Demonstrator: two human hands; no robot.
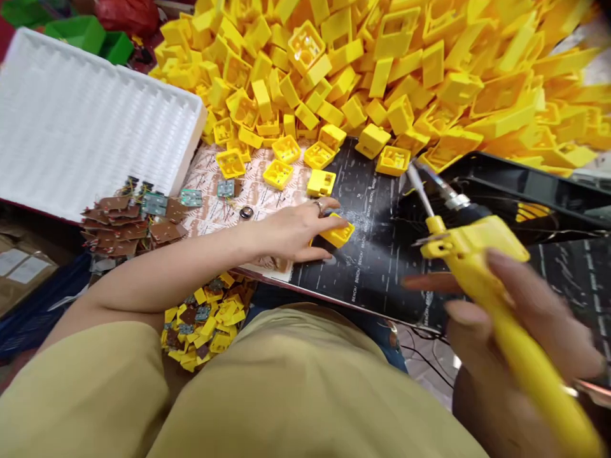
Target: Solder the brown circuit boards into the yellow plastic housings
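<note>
My left hand [300,232] reaches over the work surface, its fingers around a small yellow case [338,233] lying on the black mat [372,267]. My right hand [515,331], blurred, grips a yellow soldering gun [491,254] whose metal tip points up and left, above the mat. Just beyond my left hand sits another yellow case [321,183], with several open ones behind it, among them one case [278,173] on the patterned paper. A small round black part [246,213] and a green circuit board [226,188] lie to the left of my left hand.
A large heap of yellow cases [344,83] fills the back. At the left are a white foam tray [95,121] and stacked brown boards [119,222]. A black tray [534,191] stands at the right. More yellow parts [210,324] lie below the table edge.
</note>
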